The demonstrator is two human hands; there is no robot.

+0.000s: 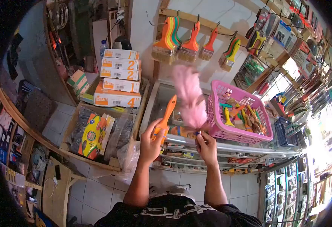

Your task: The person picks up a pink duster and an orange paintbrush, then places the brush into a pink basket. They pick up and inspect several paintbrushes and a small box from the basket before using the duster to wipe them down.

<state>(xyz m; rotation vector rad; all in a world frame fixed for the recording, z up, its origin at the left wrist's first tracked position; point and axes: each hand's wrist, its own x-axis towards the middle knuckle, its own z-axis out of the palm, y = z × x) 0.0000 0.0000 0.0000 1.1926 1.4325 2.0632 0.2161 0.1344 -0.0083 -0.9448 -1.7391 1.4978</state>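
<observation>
Hands [181,140] gripping orange brush [166,117], blurred pink duster [188,98].

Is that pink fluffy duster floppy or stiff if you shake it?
Probably floppy and very light: the pink duster looks blurred and fluffy, as though its soft strands are whipping about. The right hand grips only its thin base, so it likely weighs little.

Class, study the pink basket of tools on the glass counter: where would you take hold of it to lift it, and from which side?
Grip the pink basket by its top rim, one hand on each short end, coming from above. The rim is a solid band, while the walls are open lattice, and the tools inside fill the middle. The right hand, holding the pink duster, is close to its near corner.
</observation>
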